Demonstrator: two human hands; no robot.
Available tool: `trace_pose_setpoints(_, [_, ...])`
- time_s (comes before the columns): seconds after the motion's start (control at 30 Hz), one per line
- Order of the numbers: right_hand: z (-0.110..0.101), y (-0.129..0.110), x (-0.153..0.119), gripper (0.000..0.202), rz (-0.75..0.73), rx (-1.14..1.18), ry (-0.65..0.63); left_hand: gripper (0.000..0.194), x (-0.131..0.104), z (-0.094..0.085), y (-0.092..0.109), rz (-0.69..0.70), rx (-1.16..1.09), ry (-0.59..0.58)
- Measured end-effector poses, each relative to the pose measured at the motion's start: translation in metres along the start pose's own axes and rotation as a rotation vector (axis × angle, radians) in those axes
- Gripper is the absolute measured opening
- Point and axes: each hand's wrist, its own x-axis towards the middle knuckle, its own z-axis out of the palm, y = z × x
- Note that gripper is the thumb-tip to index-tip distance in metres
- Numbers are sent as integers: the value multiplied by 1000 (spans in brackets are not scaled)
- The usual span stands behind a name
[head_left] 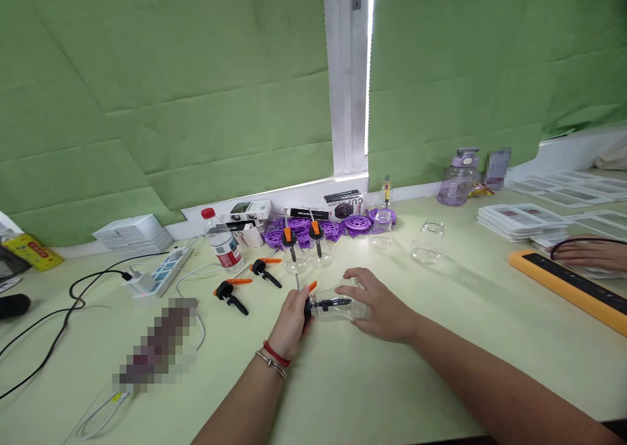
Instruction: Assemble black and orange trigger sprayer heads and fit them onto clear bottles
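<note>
A clear bottle (337,303) lies on its side between my hands, its base towards the right. My left hand (292,317) is closed around the black cap (307,309) at its neck; an orange lever and a thin metal spout stick out there, and a black tube reaches inside. My right hand (379,304) curls its fingers round the base end. Beyond them stand two clear bottles fitted with black-and-orange tops (290,237). Two loose tops with orange levers, one nearer (232,295) and one farther (266,272), lie to the left. Two open clear bottles (428,242) stand farther back.
Purple plastic parts (329,229) and small boxes (345,203) line the back, beside a red-capped bottle (223,239). A power strip (171,268) and cables are left. At right are an orange-and-black bar (568,291), stacked white frames (519,221) and another person's hand (595,252).
</note>
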Motion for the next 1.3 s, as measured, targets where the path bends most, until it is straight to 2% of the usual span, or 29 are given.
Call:
trace_pose_setpoints(0.1, [-1,0,-1,67,5,48,-8,40,2,0,-4,4,4,18])
trace_pose_setpoints(0.27, [-1,5,-4,78,245,303,-22,41,6,-4,-8,8,34,25])
trace_pose_setpoints(0.4, [5,15,-5,69,358,541,-51,38,2,-1,-4,16,29,44])
trace_pose_setpoints(0.53, [14,25,-3,49,451,816,-50,36,-5,4,1,27,38,15])
trace_pose_setpoints(0.67, [11,23,0,51,511,882,-35,37,-3,4,-1,37,13,19])
trace_pose_setpoints(0.73, [6,19,1,56,494,938,-23,37,0,2,-4,36,-7,50])
trace_pose_setpoints(0.83, [-1,16,1,75,400,1032,-66,38,5,0,-7,31,-25,71])
trace_pose_setpoints(0.9, [-2,17,0,85,402,1063,-94,39,5,-1,-8,46,-37,62])
trace_pose_setpoints(1.03, [4,20,-1,57,593,1027,-198,37,3,-1,-6,103,-51,38])
trace_pose_setpoints(1.1, [7,21,-1,60,659,965,-210,36,1,-1,-5,91,-38,26])
trace_pose_setpoints(1.17, [5,21,-1,64,656,946,-172,36,1,-2,-3,67,-22,28])
trace_pose_setpoints(1.27, [-2,20,-2,58,569,1035,-151,35,2,-2,-2,57,-15,53])
trace_pose_setpoints(1.3, [-4,20,-3,63,540,1070,-151,35,2,-2,-1,57,-16,61])
